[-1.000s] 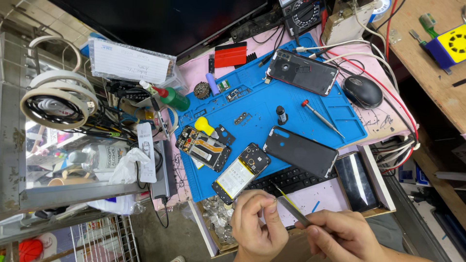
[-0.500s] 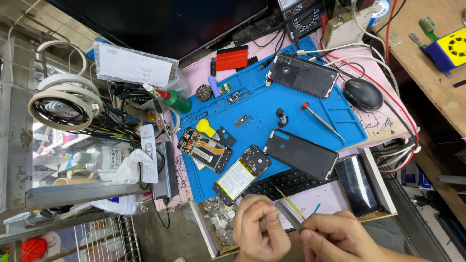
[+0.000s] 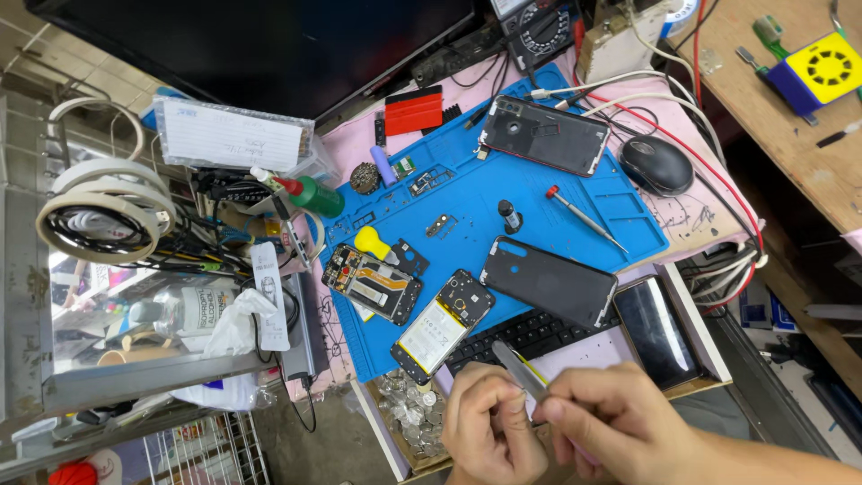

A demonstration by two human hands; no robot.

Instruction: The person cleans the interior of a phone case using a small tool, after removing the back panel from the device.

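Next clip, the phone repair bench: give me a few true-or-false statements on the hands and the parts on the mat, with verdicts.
1. Both hands meet on the tweezers. True: right hand and left hand touch them.
2. The screwdriver lies on the keyboard. False: it lies on the blue mat.
3. The black mouse sits beside the mat. True.
4. The opened phone with the pale battery is in the left hand. False: it lies on the mat's edge.
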